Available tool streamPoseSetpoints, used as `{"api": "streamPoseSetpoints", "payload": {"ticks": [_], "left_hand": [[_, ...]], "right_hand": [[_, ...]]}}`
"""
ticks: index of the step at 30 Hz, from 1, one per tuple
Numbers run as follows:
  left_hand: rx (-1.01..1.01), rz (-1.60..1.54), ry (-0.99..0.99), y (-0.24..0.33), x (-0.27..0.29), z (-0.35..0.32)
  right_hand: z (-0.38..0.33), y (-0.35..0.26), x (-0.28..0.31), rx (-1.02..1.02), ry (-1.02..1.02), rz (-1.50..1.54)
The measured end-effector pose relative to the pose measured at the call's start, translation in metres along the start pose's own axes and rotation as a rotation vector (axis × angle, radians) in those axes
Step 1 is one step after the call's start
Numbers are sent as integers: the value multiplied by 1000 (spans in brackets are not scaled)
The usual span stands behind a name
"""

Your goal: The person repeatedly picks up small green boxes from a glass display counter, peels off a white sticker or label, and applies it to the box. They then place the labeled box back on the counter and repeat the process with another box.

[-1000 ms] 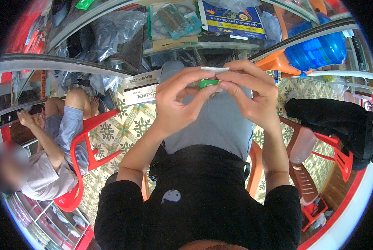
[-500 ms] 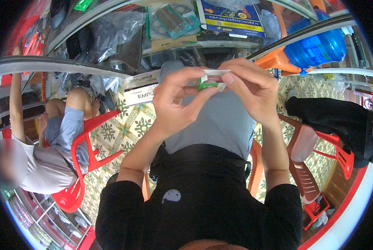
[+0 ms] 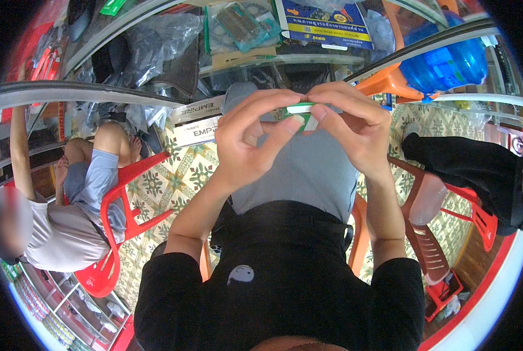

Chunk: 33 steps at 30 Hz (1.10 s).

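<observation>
Between my hands is a small green and white box (image 3: 309, 120), held over my lap near the edge of the glass case. My left hand (image 3: 251, 138) pinches its left side, the thumb in front and the fingers curled behind. On the right side, my right hand (image 3: 355, 130) grips it with thumb and fingers. The box's narrow white top edge faces me, and its contents are not visible. Fingers cover both ends of the box.
A glass display case (image 3: 261, 61) with packaged parts runs ahead of me. White cartons (image 3: 197, 132) stand left of my knees. A person (image 3: 68, 231) sits on a red chair (image 3: 114, 245) at left. A blue water jug (image 3: 446, 67) and a brown chair (image 3: 428, 251) are at right.
The box has tilted in my fingers. Its opening with something reddish inside showed before; now a white edge and green side face me. Both hands stay in nearly the same place.
</observation>
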State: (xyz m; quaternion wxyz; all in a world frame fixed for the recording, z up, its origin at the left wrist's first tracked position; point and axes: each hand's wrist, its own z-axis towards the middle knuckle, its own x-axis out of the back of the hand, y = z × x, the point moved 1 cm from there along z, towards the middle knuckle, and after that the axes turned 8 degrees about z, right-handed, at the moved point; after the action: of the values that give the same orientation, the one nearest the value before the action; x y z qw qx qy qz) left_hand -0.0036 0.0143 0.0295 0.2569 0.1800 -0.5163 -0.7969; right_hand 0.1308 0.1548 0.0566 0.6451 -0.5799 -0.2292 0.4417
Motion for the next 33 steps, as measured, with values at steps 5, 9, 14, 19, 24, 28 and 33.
{"api": "streamPoseSetpoints", "payload": {"ticks": [5, 9, 14, 19, 24, 28, 33], "left_hand": [[-5, 158, 11, -2, 6, 2], [-8, 144, 18, 1, 4, 4], [127, 96, 57, 4, 3, -1], [-35, 236, 5, -1, 7, 3], [-54, 128, -108, 5, 6, 5], [-98, 51, -100, -5, 7, 4], [-78, 123, -212, -2, 10, 3]], "right_hand": [[-2, 1, 1, 26, -54, -52], [-3, -1, 1, 24, -45, -46], [-7, -5, -1, -35, -42, -18], [-8, -2, -2, -31, -26, 15], [-7, -4, 2, 12, -22, -63], [-6, -8, 5, 120, -92, -346], [-9, -8, 7, 132, -64, -269]]}}
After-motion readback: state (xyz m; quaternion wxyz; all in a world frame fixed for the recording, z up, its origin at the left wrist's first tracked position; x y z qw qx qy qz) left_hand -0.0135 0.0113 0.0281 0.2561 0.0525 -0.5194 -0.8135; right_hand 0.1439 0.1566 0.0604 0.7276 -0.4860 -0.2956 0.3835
